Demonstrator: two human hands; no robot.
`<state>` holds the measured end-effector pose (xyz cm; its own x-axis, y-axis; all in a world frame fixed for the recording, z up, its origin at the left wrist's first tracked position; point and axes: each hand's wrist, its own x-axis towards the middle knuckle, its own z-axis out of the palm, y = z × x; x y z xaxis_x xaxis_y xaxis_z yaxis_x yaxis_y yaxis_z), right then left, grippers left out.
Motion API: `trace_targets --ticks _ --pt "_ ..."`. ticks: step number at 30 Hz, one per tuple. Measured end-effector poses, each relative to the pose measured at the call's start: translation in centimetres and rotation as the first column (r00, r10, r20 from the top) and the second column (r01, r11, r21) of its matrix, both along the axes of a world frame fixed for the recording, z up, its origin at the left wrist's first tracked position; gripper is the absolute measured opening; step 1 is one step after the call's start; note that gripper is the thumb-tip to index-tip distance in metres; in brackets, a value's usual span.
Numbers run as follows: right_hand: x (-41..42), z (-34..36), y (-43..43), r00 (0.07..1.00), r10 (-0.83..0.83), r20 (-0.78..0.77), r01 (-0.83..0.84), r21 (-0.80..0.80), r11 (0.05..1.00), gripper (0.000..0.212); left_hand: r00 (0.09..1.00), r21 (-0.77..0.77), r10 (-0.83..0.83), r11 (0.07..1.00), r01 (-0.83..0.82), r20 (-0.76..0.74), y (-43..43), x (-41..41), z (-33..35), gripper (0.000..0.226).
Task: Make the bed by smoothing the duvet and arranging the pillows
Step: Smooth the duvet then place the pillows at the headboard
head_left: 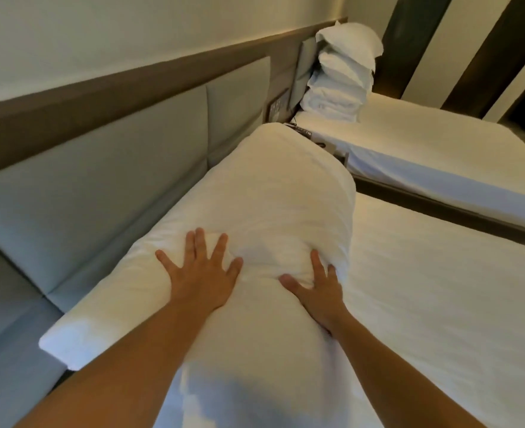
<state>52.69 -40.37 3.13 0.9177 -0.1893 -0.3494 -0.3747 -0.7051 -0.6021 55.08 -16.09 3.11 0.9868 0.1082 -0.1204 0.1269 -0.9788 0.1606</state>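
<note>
A long white pillow (273,193) lies along the head of the near bed, against the grey padded headboard (100,180). My left hand (201,273) rests flat on the pillow's top with fingers spread. My right hand (318,288) presses into the pillow's right side, thumb and fingers denting the fabric. The white duvet (440,304) covers the bed to the right of the pillow and looks smooth. Below my arms a second white pillow or fold (239,381) is partly hidden.
A second bed (440,149) stands beyond a narrow gap, with a stack of white pillows and folded linen (341,75) at its head. A wall socket panel (278,106) sits between the headboards. Dark wall panels rise at the far right.
</note>
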Motion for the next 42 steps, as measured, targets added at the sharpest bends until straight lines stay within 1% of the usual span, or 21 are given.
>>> trace_targets --ticks 2,5,7,10,13,16,17,19,21,23,26,28,29,32,34,35,38,39,40,41,42 --pt "0.3 0.8 0.8 1.0 -0.002 0.019 0.003 -0.037 0.999 0.12 1.0 0.003 -0.002 1.0 0.002 0.011 1.1 -0.5 0.0 0.074" --pt "0.9 1.7 2.6 0.994 0.014 0.108 -0.001 -0.119 0.993 0.104 0.999 0.125 -0.034 0.992 0.03 0.031 4.1 -1.4 0.8 0.074" --pt "1.5 1.8 3.5 0.992 0.056 0.117 -0.037 -0.154 0.987 0.096 0.998 0.175 -0.036 0.984 0.027 0.048 6.4 -2.3 0.8 0.072" --pt "1.9 0.3 4.6 0.994 0.086 0.064 -0.072 -0.191 0.979 0.095 0.993 0.14 -0.026 0.99 0.01 0.115 8.3 -4.0 -1.0 0.071" --pt "2.2 -2.4 5.0 0.994 0.109 -0.013 -0.108 -0.263 0.959 0.098 0.99 0.081 -0.017 0.997 0.006 0.14 7.9 -4.3 -4.2 0.071" --pt "3.3 -3.6 4.9 0.991 0.114 -0.075 -0.129 -0.237 0.963 0.099 0.989 0.061 -0.019 0.998 0.01 0.145 7.5 -3.4 -6.4 0.074" --pt "3.5 -3.4 4.8 0.99 0.115 -0.078 -0.129 -0.216 0.968 0.098 0.99 0.055 -0.021 0.998 0.013 0.138 7.6 -3.1 -6.7 0.074" --pt "2.6 -2.4 4.1 0.988 0.151 -0.035 -0.155 -0.204 0.967 0.092 0.991 0.041 -0.022 0.999 0.017 0.132 7.7 -2.8 -6.7 0.073" --pt "-0.3 -1.4 3.0 0.977 0.21 0.03 -0.198 -0.222 0.955 0.084 0.992 0.02 -0.022 1.0 0.02 0.121 7.9 -2.8 -6.0 0.071" --pt "-5.4 -1.1 2.1 0.976 0.208 0.07 -0.189 -0.213 0.959 0.077 0.994 0.008 -0.024 1.0 0.023 0.106 7.9 -3.1 -5.0 0.07" --pt "-14.7 -1.5 2.7 0.993 0.064 0.103 -0.052 -0.117 0.992 0.074 0.995 0.013 -0.067 0.998 0.066 0.069 7.6 -4.4 -3.1 0.07" --pt "-19.9 -2.0 4.2 0.988 -0.06 0.142 0.067 -0.046 0.997 0.073 0.992 0.029 -0.123 0.992 0.121 0.04 7.6 -5.7 -2.0 0.069" --pt "-21.7 -2.1 4.9 0.983 -0.096 0.157 0.101 -0.026 0.995 0.072 0.987 0.029 -0.157 0.987 0.156 0.023 7.8 -6.6 -1.4 0.069" --pt "-23.6 -1.1 6.5 0.982 -0.069 0.177 0.085 -0.086 0.993 0.064 0.977 0.018 -0.213 0.977 0.213 0.012 9.0 -10.7 0.2 0.064" --pt "-21.8 0.9 7.4 0.989 0.017 0.148 0.005 -0.145 0.989 0.061 0.987 -0.029 -0.159 0.987 0.16 0.027 10.2 -14.5 0.7 0.059" --pt "-20.3 1.9 8.2 0.986 0.1 0.134 -0.072 -0.194 0.978 0.063 0.992 -0.076 -0.115 0.99 0.118 0.054 10.8 -16.9 0.6 0.057" --pt "-15.3 3.8 11.9 0.937 0.346 0.054 -0.311 -0.325 0.893 0.076 0.984 -0.271 0.048 0.963 0.0 0.172 12.5 -24.9 -0.8 0.054" --pt "-14.0 4.0 13.4 0.919 0.394 0.011 -0.365 -0.351 0.862 0.08 0.975 -0.349 0.138 0.934 -0.069 0.175 13.0 -27.7 -1.7 0.056" --pt "-13.0 4.0 14.8 0.902 0.431 -0.026 -0.409 -0.376 0.832 0.085 0.956 -0.424 0.26 0.888 -0.18 0.139 13.6 -30.5 -2.8 0.06" --pt "-12.3 3.8 16.1 0.884 0.465 -0.05 -0.445 -0.399 0.802 0.089 0.915 -0.467 0.398 0.823 -0.324 0.067 14.1 -33.2 -3.9 0.064" --pt "-12.0 3.5 17.3 0.867 0.494 -0.064 -0.473 -0.418 0.776 0.092 0.852 -0.467 0.523 0.747 -0.473 -0.028 14.7 -35.8 -5.1 0.069"
